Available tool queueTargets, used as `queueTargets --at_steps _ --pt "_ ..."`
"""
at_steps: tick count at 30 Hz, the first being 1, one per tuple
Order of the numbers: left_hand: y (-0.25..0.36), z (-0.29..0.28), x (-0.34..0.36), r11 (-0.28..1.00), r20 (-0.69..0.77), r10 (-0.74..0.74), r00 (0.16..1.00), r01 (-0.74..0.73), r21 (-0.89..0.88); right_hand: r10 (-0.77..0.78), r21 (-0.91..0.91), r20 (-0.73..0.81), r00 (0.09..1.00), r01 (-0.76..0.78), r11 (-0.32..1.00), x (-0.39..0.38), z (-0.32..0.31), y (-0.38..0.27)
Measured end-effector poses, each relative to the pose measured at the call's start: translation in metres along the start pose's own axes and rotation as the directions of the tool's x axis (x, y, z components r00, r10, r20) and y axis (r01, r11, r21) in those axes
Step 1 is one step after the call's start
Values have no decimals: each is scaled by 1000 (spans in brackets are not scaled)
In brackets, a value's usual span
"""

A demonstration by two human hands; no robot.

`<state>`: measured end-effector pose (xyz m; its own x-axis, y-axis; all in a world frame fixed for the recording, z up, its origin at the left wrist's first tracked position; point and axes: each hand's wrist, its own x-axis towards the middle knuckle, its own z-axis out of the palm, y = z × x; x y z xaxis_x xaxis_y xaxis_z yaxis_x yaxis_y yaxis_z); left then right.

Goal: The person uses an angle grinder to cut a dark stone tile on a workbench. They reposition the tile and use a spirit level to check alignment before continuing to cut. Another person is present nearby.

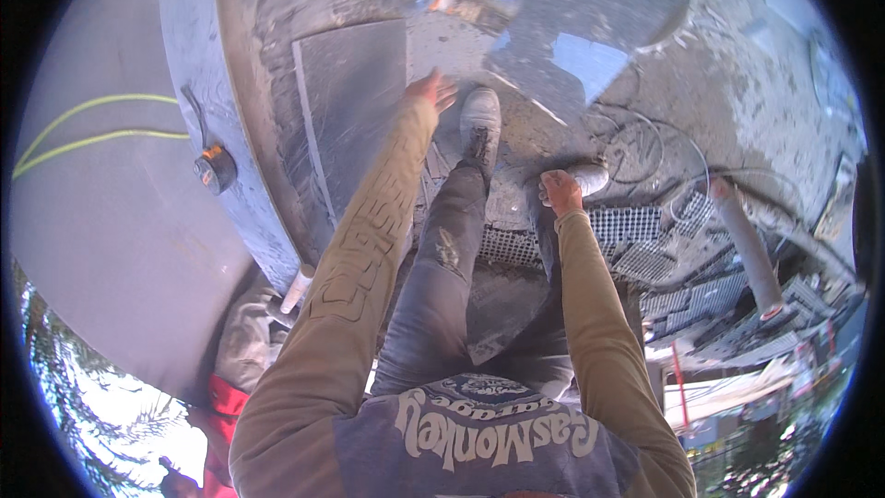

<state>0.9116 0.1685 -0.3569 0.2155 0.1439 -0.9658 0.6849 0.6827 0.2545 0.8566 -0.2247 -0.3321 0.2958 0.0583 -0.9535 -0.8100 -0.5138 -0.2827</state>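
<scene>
My left hand (433, 90) is stretched out with its fingers apart, beside the right edge of a large dark grey slab (355, 111). Nothing shows in that hand. Lower and to the right, my right hand (560, 192) is closed with curled fingers near my right shoe (588, 179); whether it grips anything is hidden. My left shoe (479, 120) stands on the dusty floor just right of my left hand. Beyond both hands, a second grey slab (599, 14) with a pale blue patch is blurred.
An orange-and-black tape measure (216, 169) sits on the grey ledge (249, 212) at left, near a yellow-green hose (101, 134). Plastic bottles (447, 0) lie at the far side. Perforated dark panels (627, 223), a loose cable (678, 129) and a pipe (747, 244) are at right.
</scene>
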Motion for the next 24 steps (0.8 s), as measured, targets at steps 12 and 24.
queueTargets --at_steps 12,24 --pt "51 78 181 994 -235 28 972 -3 107 -591 -440 -221 776 461 770 182 74 -138" --pt "38 66 246 847 -440 498 747 -311 431 -590 -36 -434 681 641 767 285 122 -236"
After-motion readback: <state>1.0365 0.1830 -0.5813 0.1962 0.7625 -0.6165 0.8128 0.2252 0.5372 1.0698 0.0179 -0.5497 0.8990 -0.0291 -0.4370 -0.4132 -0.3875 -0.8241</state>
